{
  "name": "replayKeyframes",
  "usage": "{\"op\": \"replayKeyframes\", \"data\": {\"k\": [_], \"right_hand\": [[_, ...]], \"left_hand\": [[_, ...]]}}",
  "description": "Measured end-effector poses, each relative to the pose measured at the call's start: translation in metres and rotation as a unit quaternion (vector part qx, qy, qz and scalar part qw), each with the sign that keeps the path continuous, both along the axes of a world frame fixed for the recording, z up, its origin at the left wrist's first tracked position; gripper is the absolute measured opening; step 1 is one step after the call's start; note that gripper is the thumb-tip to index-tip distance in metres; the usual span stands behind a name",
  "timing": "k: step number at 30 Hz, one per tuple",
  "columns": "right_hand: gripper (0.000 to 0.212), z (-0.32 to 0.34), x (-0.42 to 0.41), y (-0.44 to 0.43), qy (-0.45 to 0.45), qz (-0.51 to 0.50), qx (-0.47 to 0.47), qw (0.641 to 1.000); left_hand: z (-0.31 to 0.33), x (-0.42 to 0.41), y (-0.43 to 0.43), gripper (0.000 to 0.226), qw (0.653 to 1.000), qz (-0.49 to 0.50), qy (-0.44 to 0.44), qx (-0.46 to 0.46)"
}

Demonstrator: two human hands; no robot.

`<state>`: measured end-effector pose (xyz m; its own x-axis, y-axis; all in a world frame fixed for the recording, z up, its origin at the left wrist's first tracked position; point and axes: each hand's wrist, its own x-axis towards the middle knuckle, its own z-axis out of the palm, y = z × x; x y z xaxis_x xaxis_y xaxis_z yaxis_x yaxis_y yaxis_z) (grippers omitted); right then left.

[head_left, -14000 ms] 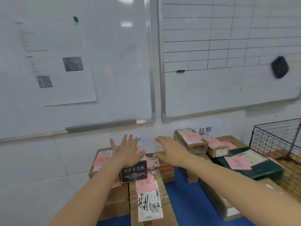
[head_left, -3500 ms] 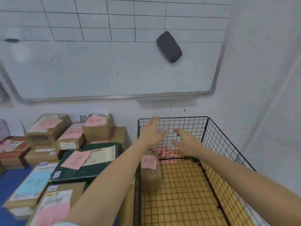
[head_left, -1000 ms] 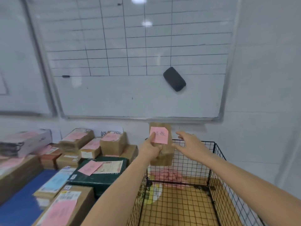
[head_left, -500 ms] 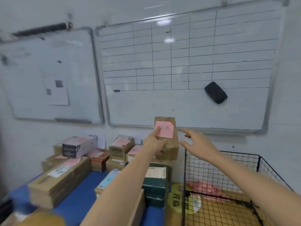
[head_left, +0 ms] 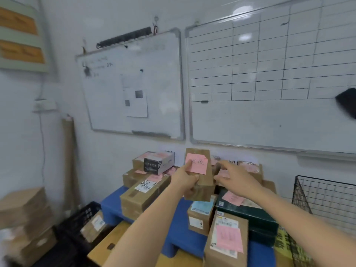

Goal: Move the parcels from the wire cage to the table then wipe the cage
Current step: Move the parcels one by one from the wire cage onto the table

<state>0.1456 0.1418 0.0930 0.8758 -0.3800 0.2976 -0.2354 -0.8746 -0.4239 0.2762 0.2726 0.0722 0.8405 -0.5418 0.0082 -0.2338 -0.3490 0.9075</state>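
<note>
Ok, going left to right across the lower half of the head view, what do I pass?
Stack of brown cartons → black crate → long taped parcel → parcel with pink note, held up → right hand → wire cage.

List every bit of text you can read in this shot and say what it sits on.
"9": white label on the small parcel.
"超": wall sign, rest hidden.
Pink note on the brown parcel in the left hand: handwriting, too blurred.
Left whiteboard scribbles, other shipping labels: too blurred.
</note>
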Motion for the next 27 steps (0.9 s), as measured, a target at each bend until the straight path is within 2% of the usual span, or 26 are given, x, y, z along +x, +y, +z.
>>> {"op": "replayKeyframes", "data": {"k": [5,11,15,27], "right_hand": [[0.058,-0.011,0.05,0.032,0.016,0.028,0.013,0.999],[0.052,-0.02,0.108,0.04,0.036,0.041,0.012,0.998],[0.059,-0.028,0.148,0.03,0.041,0.034,0.023,0.998],[0.055,-0.038,0.232,0.005,0.039,0.032,0.037,0.998]], "left_hand": [[-0.022,0.045,0.041,0.068,0.999,0.042,-0.002,0.015],[-0.031,0.098,0.048,0.065,0.999,0.047,0.014,0.021],[-0.032,0.139,0.04,0.065,0.998,0.05,0.03,0.02],[-0.035,0.234,-0.007,0.068,0.998,-0.025,0.057,0.018]]}}
